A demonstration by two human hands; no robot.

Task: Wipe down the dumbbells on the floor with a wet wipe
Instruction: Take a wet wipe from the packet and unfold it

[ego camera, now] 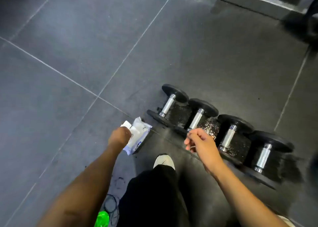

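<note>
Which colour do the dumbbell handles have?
Shiny silver handles, black ends; seen in the head view.

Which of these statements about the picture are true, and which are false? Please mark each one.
1. Four dumbbells lie in a row on the floor. True.
2. The left hand is at the wipe pack. True.
3. The right hand grips a dumbbell handle. False: it hovers above the row, touching no handle.
4. The wipe pack lies to the right of the dumbbells. False: it lies to their left.
5. A light shoe shows between the two arms. True.
</note>
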